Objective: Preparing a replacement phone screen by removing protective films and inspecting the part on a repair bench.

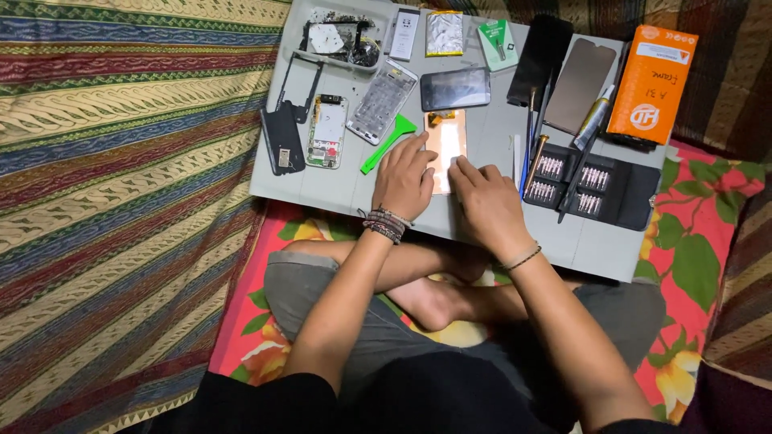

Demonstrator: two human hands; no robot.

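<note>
Pressing a copper-toned phone panel (445, 145) flat at the frame's centre, the left hand (404, 178) and right hand (488, 202) rest their fingers spread on it, while a bare circuit board (327, 131), clear frame (382, 101) and dark screen (455, 88) lie apart at upper centre of the counter (498, 137), suggesting reassembly remains unfinished.

A grey flat counter (322, 189) rests on a red floral cloth (700, 241); left of the counter spreads a striped, patterned woven fabric (121, 161), dimly lit.

Both hands (446, 189) flat (fingers spread)
</note>
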